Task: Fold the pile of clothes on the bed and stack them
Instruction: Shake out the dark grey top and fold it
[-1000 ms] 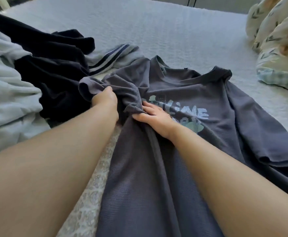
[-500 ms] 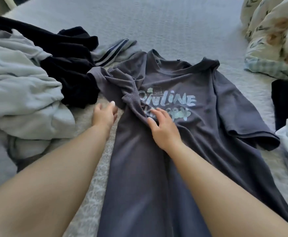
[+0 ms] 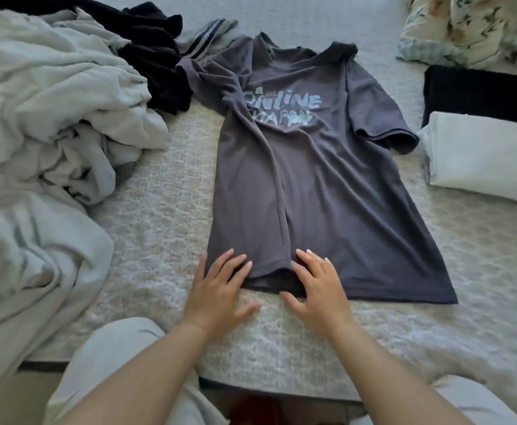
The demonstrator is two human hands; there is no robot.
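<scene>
Both hands, left (image 3: 220,289) and right (image 3: 318,286), rest flat with fingers extended, gripping nothing, on the shirt (image 3: 306,185) hem, apparently to smooth it on the bed (image 3: 159,210) for folding.

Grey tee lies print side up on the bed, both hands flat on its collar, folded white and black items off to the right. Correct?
Not quite. The head view shows the left hand and right hand flat at the bottom hem of the grey tee, not its collar. The rest holds: print side up on the bed, folded white item and black item to the right.
</scene>
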